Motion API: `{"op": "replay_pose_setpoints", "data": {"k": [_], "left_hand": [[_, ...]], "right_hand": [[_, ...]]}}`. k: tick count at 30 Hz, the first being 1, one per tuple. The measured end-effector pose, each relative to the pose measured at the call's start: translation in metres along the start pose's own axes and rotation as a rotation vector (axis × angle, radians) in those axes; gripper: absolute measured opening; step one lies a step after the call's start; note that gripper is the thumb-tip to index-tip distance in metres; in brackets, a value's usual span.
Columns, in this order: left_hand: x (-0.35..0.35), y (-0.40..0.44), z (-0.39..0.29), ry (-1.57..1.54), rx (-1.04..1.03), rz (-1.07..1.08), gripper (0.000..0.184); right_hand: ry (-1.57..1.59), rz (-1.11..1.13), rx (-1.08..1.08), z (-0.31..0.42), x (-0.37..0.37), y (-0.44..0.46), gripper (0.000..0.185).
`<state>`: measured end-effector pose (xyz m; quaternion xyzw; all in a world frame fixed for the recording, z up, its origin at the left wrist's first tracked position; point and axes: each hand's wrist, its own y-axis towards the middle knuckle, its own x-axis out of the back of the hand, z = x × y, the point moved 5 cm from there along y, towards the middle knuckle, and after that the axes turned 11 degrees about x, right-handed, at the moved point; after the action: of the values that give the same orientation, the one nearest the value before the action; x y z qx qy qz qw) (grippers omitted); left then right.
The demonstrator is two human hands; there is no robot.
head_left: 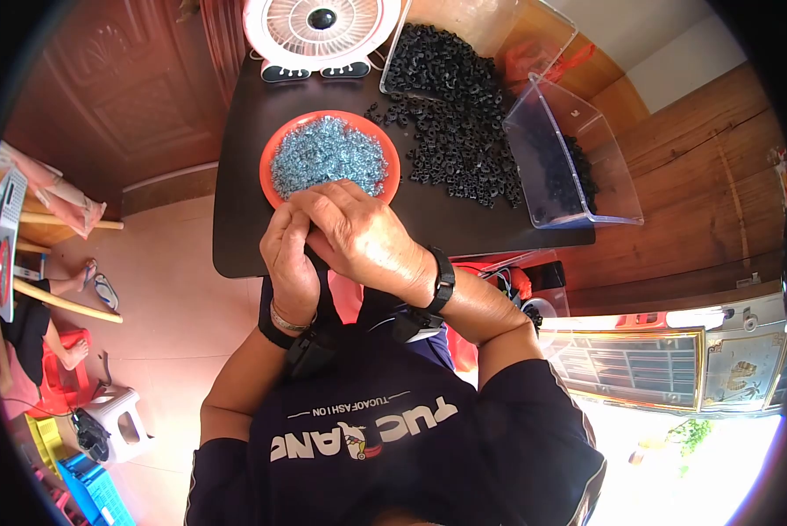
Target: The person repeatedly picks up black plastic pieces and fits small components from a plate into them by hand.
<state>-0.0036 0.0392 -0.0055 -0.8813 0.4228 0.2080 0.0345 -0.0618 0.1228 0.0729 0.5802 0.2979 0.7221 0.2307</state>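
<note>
My left hand (290,263) and my right hand (358,235) meet at the near edge of a red round plate (393,172). Fingers of both are bent and pressed together in a pinch. Whatever they hold is hidden behind the knuckles or too small to name. The plate carries a heap of small shiny silver-blue metal pieces (328,158), perhaps screws. To its right, many small black plastic parts (459,145) are spread over the dark table (244,210).
At the back stands a white fan (322,39). A clear bin (534,39) lies tipped with black parts spilling out; another clear bin (547,167) stands at the right edge. On the left are a white stool (120,425) and another person's leg (59,342).
</note>
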Motion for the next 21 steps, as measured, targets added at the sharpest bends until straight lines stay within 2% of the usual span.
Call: {"op": "replay_pose_setpoints", "data": {"k": [5, 11, 14, 21], "left_hand": [[0.001, 0.003, -0.002, 0.054, -0.080, 0.021, 0.022], [0.000, 0.003, 0.000, 0.020, 0.083, 0.072, 0.028], [-0.010, 0.001, -0.002, -0.061, 0.101, 0.189, 0.032], [-0.003, 0.002, 0.003, 0.107, 0.095, 0.100, 0.033]], "right_hand": [[0.019, 0.049, -0.036, -0.005, 0.002, -0.001, 0.042], [-0.056, 0.075, -0.005, -0.011, 0.009, 0.001, 0.039], [-0.085, 0.064, -0.016, -0.017, 0.013, 0.002, 0.041], [-0.020, 0.060, -0.022, -0.017, 0.002, -0.002, 0.034]]}}
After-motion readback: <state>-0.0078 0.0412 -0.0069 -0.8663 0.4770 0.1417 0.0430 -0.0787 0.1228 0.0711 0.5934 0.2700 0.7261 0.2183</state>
